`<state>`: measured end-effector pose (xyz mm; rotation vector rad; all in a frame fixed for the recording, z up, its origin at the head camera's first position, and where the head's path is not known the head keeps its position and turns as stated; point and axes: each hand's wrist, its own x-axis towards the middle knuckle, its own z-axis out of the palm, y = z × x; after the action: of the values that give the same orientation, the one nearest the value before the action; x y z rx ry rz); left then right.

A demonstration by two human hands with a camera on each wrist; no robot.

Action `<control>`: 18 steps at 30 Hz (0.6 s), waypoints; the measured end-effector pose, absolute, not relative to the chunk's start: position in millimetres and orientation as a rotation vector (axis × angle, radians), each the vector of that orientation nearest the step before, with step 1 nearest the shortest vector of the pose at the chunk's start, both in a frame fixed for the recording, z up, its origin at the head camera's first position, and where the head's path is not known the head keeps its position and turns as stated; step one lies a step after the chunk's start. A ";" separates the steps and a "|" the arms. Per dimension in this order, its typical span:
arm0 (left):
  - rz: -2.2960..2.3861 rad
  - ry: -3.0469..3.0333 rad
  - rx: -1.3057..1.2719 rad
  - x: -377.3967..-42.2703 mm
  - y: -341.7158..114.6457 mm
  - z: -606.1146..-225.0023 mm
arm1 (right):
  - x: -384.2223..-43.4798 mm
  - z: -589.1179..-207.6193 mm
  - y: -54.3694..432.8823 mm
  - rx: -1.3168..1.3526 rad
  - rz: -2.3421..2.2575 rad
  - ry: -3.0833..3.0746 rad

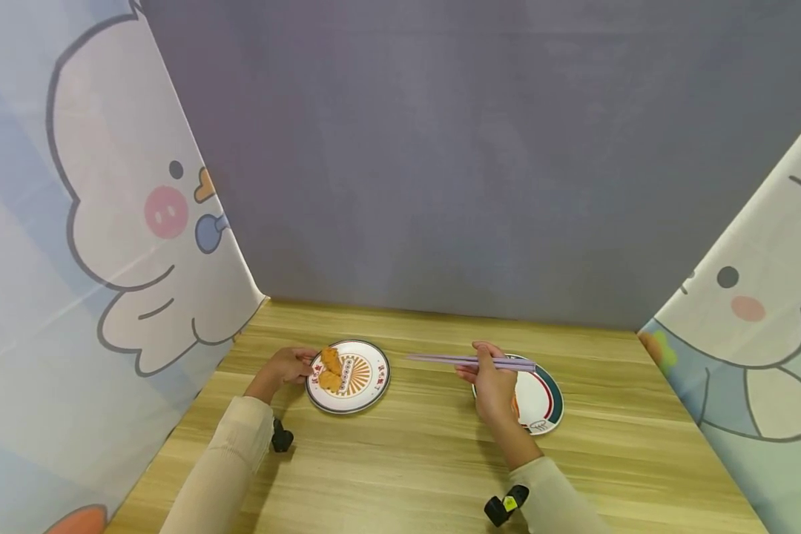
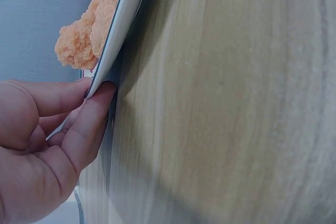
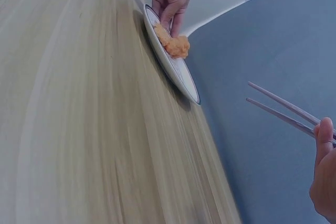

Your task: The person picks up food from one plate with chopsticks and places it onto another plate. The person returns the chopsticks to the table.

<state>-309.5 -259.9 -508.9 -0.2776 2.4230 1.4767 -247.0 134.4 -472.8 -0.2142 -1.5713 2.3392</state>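
Observation:
My left hand [image 1: 292, 366] pinches the left rim of a white plate [image 1: 363, 397] with a printed sunburst; the left wrist view has the thumb over the rim and fingers beneath it. Two pieces of fried chicken [image 1: 330, 371] lie on that plate's left side, close to the thumb. In my right hand [image 1: 494, 382] is a pair of light purple chopsticks [image 1: 440, 359], tips pointing left and slightly apart in the right wrist view. Below the right hand sits a second plate [image 1: 549, 393] with a green and red band. An orange piece of food [image 1: 515, 406] on it is mostly hidden by the hand.
Both plates are on a wood-grain table [image 1: 400, 467]. A grey backdrop [image 1: 427, 163] rises behind the table's far edge, and printed cartoon curtains [image 1: 127, 185] flank it left and right. Each wrist wears a small black camera [image 1: 282, 436].

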 end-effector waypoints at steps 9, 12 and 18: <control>1.485 2.433 -0.271 -308.1 -260.1 -510.4 | -248.8 -478.8 120.1 -0.174 2.356 -1.598; 1.476 2.432 -0.269 -307.3 -260.9 -511.7 | -247.2 -476.8 114.4 -0.180 2.363 -1.615; 1.496 2.412 -0.272 -308.7 -261.7 -512.1 | -249.4 -478.9 102.1 -0.175 2.352 -1.600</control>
<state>-308.7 -261.7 -512.1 -0.2719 2.4117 1.4957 -249.4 102.1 -478.9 -0.1749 -1.5997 2.3516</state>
